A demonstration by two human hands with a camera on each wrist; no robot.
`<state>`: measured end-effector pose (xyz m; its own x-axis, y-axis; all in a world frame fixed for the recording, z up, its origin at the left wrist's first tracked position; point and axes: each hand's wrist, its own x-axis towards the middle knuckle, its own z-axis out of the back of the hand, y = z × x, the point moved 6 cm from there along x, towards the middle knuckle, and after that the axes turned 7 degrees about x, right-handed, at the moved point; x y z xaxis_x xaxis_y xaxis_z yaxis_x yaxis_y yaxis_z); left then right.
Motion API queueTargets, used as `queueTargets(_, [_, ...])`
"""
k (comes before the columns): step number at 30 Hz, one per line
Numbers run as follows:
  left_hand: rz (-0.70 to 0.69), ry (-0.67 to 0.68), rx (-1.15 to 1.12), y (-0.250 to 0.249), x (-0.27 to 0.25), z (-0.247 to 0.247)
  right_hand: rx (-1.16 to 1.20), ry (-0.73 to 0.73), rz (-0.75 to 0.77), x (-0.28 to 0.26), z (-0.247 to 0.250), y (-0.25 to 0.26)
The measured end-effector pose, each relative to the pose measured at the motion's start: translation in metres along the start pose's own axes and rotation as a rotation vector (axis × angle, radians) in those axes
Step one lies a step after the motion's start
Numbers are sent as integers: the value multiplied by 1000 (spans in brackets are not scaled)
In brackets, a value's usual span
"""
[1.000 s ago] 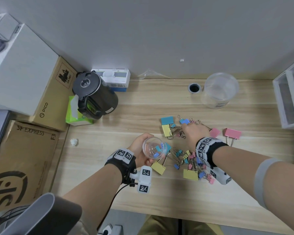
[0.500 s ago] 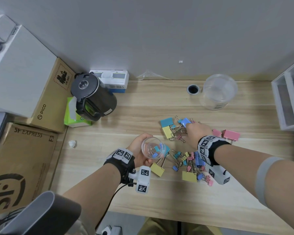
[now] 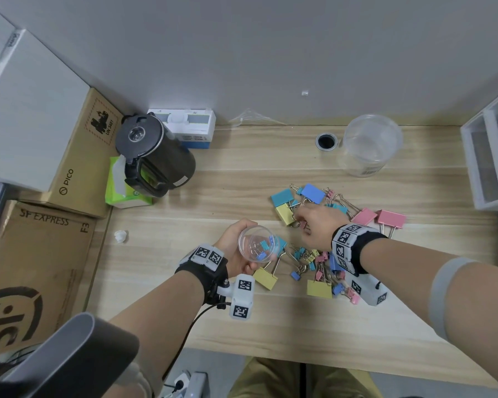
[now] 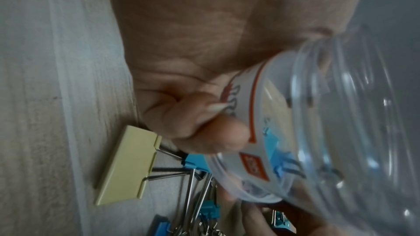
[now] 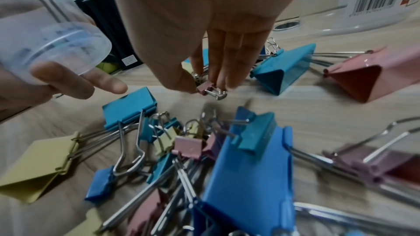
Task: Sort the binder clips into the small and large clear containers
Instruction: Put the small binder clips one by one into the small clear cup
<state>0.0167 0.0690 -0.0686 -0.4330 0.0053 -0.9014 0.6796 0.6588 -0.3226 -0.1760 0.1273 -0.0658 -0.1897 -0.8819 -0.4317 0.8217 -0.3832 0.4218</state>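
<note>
My left hand (image 3: 236,248) grips the small clear container (image 3: 258,244), tilted above the desk with a few small blue clips inside; its labelled wall (image 4: 261,141) fills the left wrist view. My right hand (image 3: 314,225) reaches over the pile of coloured binder clips (image 3: 314,262). Thumb and fingertips (image 5: 218,78) pinch a small pink clip (image 5: 208,88) just above the wood. Large clips lie around: a yellow one (image 3: 266,278), a blue one (image 3: 316,193), pink ones (image 3: 391,218). The large clear container (image 3: 368,145) stands empty at the back right.
A black kettle (image 3: 153,156) and a green tissue pack (image 3: 118,185) sit at the back left, with cardboard boxes (image 3: 78,156) beyond the desk's left edge. A cable hole (image 3: 326,141) lies beside the large container. White drawers (image 3: 492,150) stand at the right edge.
My right hand has drawn back from the far clips toward the small container, lifting a small pink clip. The left hand keeps the container in about the same place.
</note>
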Motion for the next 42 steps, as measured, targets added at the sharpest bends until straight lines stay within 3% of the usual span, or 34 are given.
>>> queueTargets(3, [-6,-5,4,2,1,0,21,84,77,-3,-4,3])
queueTargets(9, [-10,0,-1,4,-3,-4,71,231,82,-16,-7,2])
queueTargets(14, [-19,0,-2,7,-3,-6,-48,334,178,-20,-22,13])
queueTargets(42, [-27,24,51,6,0,-15,-62,231,170,-16,-44,14])
